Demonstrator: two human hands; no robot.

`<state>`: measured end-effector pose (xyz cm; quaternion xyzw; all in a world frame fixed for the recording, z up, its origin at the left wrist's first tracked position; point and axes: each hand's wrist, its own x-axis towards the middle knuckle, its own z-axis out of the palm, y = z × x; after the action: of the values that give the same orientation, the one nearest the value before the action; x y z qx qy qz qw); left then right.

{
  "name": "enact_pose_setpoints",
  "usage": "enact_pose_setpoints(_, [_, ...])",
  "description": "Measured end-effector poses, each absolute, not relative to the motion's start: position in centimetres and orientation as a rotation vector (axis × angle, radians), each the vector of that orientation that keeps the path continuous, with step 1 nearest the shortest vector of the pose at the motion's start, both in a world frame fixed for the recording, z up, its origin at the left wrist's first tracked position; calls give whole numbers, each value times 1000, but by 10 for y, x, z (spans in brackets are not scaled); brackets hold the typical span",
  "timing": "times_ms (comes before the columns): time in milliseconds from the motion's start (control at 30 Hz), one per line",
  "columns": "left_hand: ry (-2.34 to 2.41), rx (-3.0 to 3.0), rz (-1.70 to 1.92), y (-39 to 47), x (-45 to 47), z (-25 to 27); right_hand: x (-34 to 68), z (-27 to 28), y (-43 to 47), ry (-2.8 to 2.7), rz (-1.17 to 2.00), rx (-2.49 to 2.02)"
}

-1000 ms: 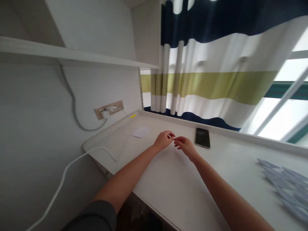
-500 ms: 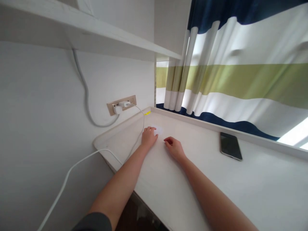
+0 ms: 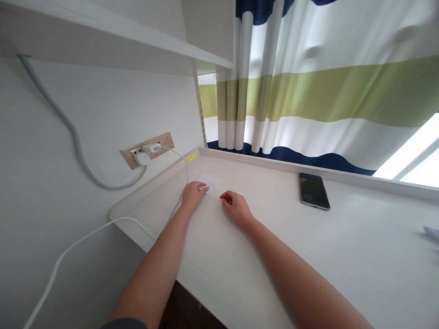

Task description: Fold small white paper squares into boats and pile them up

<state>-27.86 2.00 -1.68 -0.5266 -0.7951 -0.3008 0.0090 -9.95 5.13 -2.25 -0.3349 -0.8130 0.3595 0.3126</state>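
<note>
White paper on the desk, at the left hand; cannot tell whether pinched or only touched. Right hand loosely curled, grip unclear. Could snag the cable beside the left hand, if withdrawing carelessly.

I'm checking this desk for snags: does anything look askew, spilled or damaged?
The white cable droops over the edge of the desk and passes behind the left forearm; it looks untidy and might catch. I see no spill. The white paper by the left hand is too unclear to judge for damage.
</note>
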Motion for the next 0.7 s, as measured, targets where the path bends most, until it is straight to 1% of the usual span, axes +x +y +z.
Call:
enact_pose_setpoints(100, [-2515,-1577,-978,18,-277,-14,-99,-22,51,-2151,943,-876])
enact_pose_setpoints(300, [-2511,-1449,-896,15,-273,-9,-100,-23,51,-2165,911,-882])
enact_pose_setpoints(467, [-2505,-1369,-983,15,-274,-9,-100,-22,51,-2169,907,-880])
enact_pose_setpoints(633, [-2324,-1265,-1071,11,-273,-2,-100,-23,51,-2174,898,-880])
enact_pose_setpoints(700, [-2220,-1211,-1163,8,-271,4,-101,-24,50,-2166,896,-881])
